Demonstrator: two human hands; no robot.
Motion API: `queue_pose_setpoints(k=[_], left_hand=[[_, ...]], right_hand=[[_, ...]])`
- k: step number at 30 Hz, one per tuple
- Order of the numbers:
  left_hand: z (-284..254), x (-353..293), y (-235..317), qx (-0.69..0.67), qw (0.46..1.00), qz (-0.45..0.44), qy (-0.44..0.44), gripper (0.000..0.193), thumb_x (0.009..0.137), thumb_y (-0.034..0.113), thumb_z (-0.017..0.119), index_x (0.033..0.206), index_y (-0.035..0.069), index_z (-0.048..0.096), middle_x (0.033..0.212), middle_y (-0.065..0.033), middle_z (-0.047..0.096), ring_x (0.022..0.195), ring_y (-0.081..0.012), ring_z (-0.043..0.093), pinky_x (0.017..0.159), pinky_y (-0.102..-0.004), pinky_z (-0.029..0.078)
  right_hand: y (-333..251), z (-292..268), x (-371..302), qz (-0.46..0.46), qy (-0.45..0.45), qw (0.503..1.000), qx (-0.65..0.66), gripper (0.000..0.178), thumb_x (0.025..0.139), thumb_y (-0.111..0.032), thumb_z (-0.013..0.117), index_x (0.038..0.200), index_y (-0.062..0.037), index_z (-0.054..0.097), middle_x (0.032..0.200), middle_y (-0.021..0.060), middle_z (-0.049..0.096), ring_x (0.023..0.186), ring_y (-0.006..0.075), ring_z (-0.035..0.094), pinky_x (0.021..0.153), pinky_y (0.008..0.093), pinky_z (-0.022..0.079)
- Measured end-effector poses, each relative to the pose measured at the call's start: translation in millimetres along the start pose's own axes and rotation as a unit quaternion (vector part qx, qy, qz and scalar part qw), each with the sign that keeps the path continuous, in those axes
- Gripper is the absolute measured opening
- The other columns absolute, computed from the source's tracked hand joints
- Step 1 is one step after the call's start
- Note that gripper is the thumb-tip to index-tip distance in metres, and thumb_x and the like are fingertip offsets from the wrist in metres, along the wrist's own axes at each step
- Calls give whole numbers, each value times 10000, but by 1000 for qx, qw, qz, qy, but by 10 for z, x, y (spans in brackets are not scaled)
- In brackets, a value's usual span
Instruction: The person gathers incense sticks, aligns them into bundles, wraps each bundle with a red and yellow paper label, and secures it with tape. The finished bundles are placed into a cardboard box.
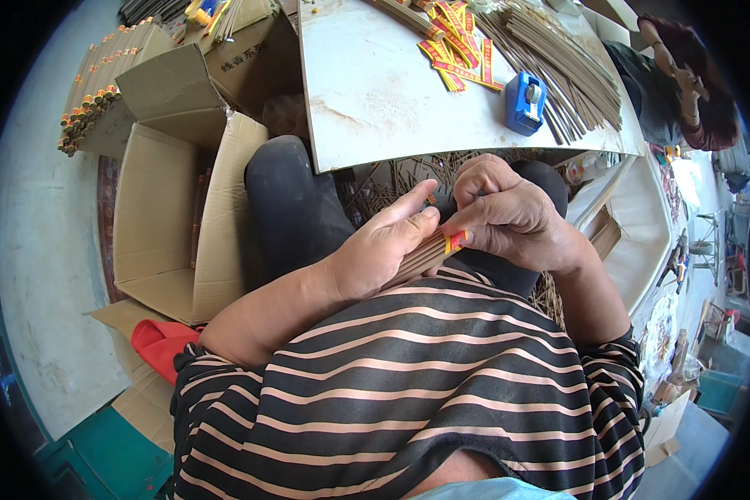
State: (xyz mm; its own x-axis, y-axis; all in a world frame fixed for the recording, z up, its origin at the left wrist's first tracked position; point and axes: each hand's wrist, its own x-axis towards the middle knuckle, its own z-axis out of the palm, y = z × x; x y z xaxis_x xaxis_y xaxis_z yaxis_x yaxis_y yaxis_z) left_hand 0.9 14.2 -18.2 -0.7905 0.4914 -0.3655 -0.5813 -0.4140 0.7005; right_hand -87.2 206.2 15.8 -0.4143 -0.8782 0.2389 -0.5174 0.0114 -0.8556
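Observation:
Close to my body, a bundle of brown incense sticks (415, 260) lies across my left hand (375, 254). The left thumb presses on top of it, and the fingers under it are mostly hidden. Around the bundle's right end runs a red and yellow paper band (456, 242). My right hand (512, 212) is closed there, thumb and index finger pinching at the band's edge. On the table, a blue tape dispenser (526, 103) stands beyond my right hand. More red and yellow paper strips (461, 50) are heaped near it.
A white table (375, 117) spans the front, with loose incense sticks (558, 62) at its right. An open cardboard box (154, 212) stands left, before stacked banded bundles (104, 79). A red item (160, 346) lies by my left elbow. Another person's hands (683, 79) show far right.

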Motion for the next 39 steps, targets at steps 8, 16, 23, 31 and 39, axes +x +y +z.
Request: queue_pose_setpoints(k=[8,16,23,31,39], left_hand=[[115,37,54,-34,999,2,-41,404,952,248,448,1272,14,370,870,-29,551,699,-62,500,613,-162,433],[138,9,65,22,997,67,30,532,919,259,511,1318,-16,292,803,-47,532,638,-85,505,557,-194,430],[118,-96,95,164,969,120,141,577,898,320,539,1292,-8,275,745,-54,518,566,-67,454,477,-184,364],[102,-68,95,158,973,135,100,308,943,288,462,1104,35,387,711,-47,491,534,-60,435,475,-164,358],[65,-78,173,142,984,96,46,334,961,347,390,1131,60,393,710,-64,505,520,-74,449,468,-171,373]], right_hand=[[106,-11,17,-65,-24,992,109,85,764,-107,686,828,-50,681,907,32,529,943,177,502,806,287,433],[149,23,41,-60,28,961,268,228,810,-262,650,869,-42,671,1116,95,532,1009,186,510,875,317,421],[-55,365,-72,235,182,921,250,372,769,-343,717,829,-24,536,742,-13,516,681,58,459,591,206,398],[-25,415,-29,211,169,940,206,260,860,-254,611,809,-10,536,668,1,528,621,57,471,530,207,412],[115,432,-49,158,174,945,229,215,854,-213,626,813,-19,544,669,-22,512,620,43,466,527,188,403]])
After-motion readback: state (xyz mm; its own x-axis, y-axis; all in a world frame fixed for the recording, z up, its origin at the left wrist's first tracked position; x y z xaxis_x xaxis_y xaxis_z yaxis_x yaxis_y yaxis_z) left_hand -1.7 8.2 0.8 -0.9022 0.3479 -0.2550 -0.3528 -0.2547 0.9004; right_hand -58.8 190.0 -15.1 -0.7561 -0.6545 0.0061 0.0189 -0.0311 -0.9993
